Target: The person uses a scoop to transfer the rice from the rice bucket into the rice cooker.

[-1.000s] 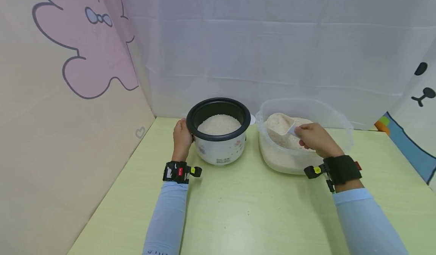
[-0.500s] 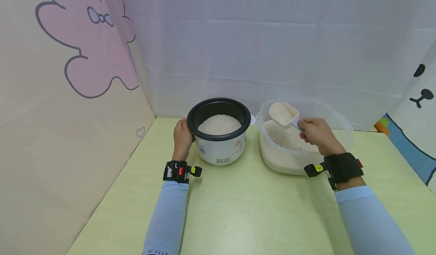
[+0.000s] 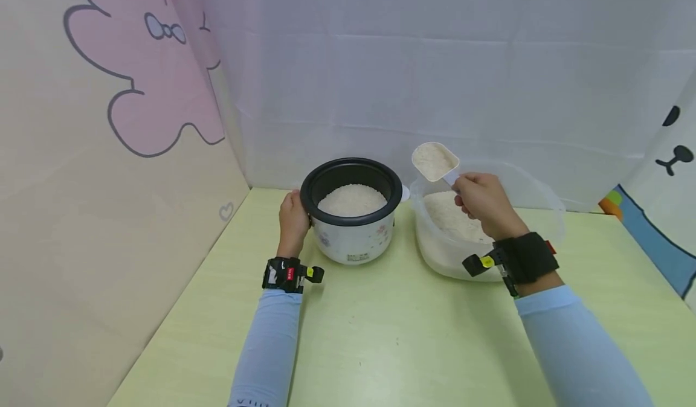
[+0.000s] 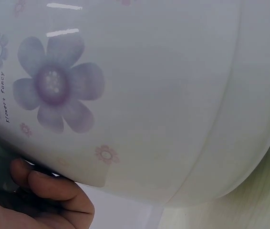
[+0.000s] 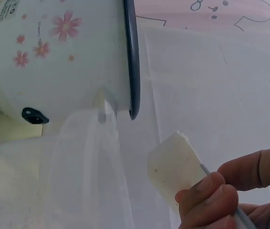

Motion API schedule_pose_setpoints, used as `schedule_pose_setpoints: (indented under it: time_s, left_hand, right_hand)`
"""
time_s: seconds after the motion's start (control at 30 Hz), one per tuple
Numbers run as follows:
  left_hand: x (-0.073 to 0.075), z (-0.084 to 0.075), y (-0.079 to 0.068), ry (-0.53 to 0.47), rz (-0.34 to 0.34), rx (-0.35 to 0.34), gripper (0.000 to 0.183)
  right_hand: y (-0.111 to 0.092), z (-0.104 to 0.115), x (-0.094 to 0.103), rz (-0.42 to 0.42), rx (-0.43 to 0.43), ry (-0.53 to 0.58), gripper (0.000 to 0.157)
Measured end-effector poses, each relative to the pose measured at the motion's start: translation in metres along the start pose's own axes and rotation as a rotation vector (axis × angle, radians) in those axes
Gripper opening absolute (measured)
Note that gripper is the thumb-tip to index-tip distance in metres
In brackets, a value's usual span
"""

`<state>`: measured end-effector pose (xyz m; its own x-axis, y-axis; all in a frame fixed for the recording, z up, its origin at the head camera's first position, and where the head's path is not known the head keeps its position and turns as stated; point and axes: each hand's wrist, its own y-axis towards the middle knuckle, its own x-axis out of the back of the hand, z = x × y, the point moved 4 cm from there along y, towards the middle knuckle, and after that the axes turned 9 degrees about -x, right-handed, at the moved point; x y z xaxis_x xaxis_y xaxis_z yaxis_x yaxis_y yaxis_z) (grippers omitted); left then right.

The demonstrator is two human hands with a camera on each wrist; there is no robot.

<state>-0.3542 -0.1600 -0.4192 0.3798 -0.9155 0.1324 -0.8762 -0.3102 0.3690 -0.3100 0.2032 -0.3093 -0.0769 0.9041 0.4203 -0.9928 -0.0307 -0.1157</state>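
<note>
My right hand pinches the handle of a small scoop full of rice, raised over the left rim of a clear plastic bin. Rice fills the lower part of that bin. In the right wrist view the scoop shows from the side, fingers and thumb closed on its handle. To the left stands a white flowered rice cooker, lidless, its black-rimmed pot partly filled with rice. My left hand grips it at its left side, fingers curled under a side handle.
Everything stands on a pale green table. Behind it hangs a white cloth backdrop, with a cartoon-printed sheet on the left. The cooker and bin stand side by side, with a small white tab between them.
My right hand has lifted the scoop of rice out of the bin's rice and moved it up and left toward the cooker. The left hand and cooker have stayed put.
</note>
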Motion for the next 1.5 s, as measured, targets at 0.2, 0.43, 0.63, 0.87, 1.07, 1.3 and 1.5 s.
schedule_pose_setpoints:
  time_s: [0.2,0.43,0.63,0.87,1.07,1.3,1.5]
  left_hand:
    - [-0.001,0.001,0.000,0.005,0.001,-0.008,0.042]
    - [0.000,0.000,-0.001,-0.003,-0.001,-0.013,0.041]
    - [0.001,0.001,-0.001,0.009,-0.009,-0.007,0.043]
    - [0.001,0.000,-0.001,0.003,-0.008,-0.014,0.042]
    - [0.000,-0.002,0.000,0.016,-0.006,-0.018,0.042]
    - [0.001,-0.002,-0.001,0.006,-0.005,-0.015,0.041]
    - [-0.001,0.000,0.000,-0.002,0.000,-0.011,0.038]
  right_hand:
    - [0.001,0.018,-0.018,-0.022,0.038,-0.055,0.033]
    - [0.007,0.035,-0.037,-0.060,0.133,-0.203,0.042]
    - [0.014,0.045,-0.048,-0.107,0.233,-0.373,0.035]
    - [0.021,0.050,-0.055,-0.177,0.267,-0.439,0.023]
    - [0.021,0.051,-0.060,-0.217,0.268,-0.459,0.020]
    - [0.025,0.054,-0.069,-0.227,0.272,-0.473,0.020]
    - [0.029,0.055,-0.076,-0.232,0.267,-0.490,0.019]
